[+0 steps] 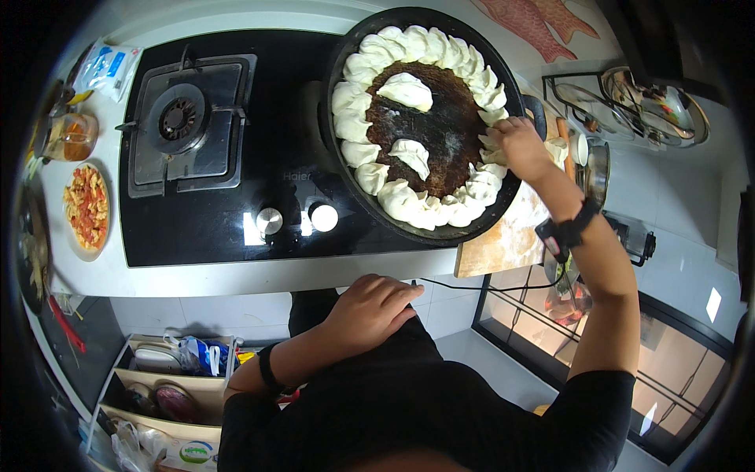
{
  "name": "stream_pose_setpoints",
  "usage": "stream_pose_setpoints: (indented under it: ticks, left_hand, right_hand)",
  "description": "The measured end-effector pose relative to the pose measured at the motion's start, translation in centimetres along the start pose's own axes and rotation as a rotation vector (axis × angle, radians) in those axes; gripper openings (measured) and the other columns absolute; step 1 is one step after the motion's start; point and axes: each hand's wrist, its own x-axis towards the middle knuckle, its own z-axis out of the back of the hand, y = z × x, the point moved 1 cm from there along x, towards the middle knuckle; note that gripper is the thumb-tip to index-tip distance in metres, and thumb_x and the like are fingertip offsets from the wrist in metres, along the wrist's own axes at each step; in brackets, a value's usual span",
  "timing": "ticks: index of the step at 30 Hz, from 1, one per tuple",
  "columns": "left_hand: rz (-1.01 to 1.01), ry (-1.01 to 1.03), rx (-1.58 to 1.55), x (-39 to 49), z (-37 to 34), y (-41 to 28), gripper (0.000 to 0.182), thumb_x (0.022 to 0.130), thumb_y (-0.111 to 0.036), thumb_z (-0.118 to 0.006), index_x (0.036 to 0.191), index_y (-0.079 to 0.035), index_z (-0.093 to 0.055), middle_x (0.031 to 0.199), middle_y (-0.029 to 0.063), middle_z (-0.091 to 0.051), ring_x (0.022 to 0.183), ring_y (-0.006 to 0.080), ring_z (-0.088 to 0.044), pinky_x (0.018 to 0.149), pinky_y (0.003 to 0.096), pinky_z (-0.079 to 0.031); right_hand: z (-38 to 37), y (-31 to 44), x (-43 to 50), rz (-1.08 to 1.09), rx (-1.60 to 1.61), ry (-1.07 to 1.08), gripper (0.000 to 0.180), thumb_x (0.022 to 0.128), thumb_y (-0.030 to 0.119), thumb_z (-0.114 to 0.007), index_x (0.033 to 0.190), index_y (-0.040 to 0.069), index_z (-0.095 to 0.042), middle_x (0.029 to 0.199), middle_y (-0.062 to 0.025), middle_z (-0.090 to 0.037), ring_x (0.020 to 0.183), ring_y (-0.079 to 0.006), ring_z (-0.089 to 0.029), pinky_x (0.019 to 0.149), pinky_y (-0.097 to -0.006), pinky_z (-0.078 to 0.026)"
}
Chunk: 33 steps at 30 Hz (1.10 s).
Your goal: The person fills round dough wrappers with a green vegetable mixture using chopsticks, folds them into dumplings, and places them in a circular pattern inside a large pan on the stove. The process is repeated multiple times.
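Note:
A large black frying pan (445, 141) sits on the right side of the gas hob. Uncooked white dumplings (416, 44) stand packed in a ring along its wall. Inside the ring, one dumpling (406, 92) lies toward the back, and another dumpling (411, 157) lies nearer the front. My right hand (522, 147) reaches over the pan's right rim, its fingertips closed on a dumpling (491, 156) in the ring; the fingers partly hide it. My left hand (368, 312) holds nothing and hovers before the counter's front edge, fingers loosely bent.
Left of the pan is a bare gas burner (179, 118). A plate of tomato and egg (87, 209) and a jar (71, 137) stand farther left. A floured wooden board (501, 242) lies partly beneath the pan's right side. Pot lids (643, 109) hang in a rack at right.

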Motion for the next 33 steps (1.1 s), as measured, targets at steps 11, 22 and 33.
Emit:
stream_pose_setpoints:
  ticks: [11, 22, 33]
  left_hand:
    - [-0.021, -0.004, 0.036, 0.6, 0.1, -0.4, 0.036, 0.074, -0.014, -0.068, 0.107, -0.007, -0.055, 0.094, 0.0042, -0.06, 0.086, 0.0211, -0.058, 0.077, 0.0339, -0.045]
    - [-0.016, 0.0, 0.023, 0.2, 0.5, -0.2, 0.033, 0.076, -0.016, -0.067, 0.106, -0.006, -0.057, 0.093, 0.0045, -0.06, 0.087, 0.0213, -0.057, 0.078, 0.034, -0.045]
    - [-0.012, 0.032, 0.02, 0.0, 1.0, -0.3, 0.031, 0.078, -0.017, -0.064, 0.107, -0.007, -0.057, 0.094, 0.0047, -0.061, 0.088, 0.0218, -0.057, 0.079, 0.0343, -0.044]
  right_hand:
    - [2.1, 9.8, 5.1, 0.136, 0.351, -0.032, 0.031, 0.076, 0.012, -0.058, 0.107, 0.01, -0.052, 0.098, -0.0118, -0.052, 0.086, -0.0298, -0.057, 0.073, -0.0381, -0.047]
    - [2.6, 8.4, 3.9, -0.363, 0.527, 0.132, 0.056, 0.08, 0.05, -0.057, 0.095, -0.002, -0.043, 0.081, -0.0227, -0.061, 0.078, -0.0391, -0.061, 0.069, -0.0454, -0.048]
    - [-0.1, 8.4, 5.3, -0.013, 0.319, -0.28, 0.035, 0.071, 0.005, -0.06, 0.106, 0.009, -0.053, 0.077, -0.0111, -0.056, 0.079, -0.0304, -0.057, 0.072, -0.0405, -0.046]
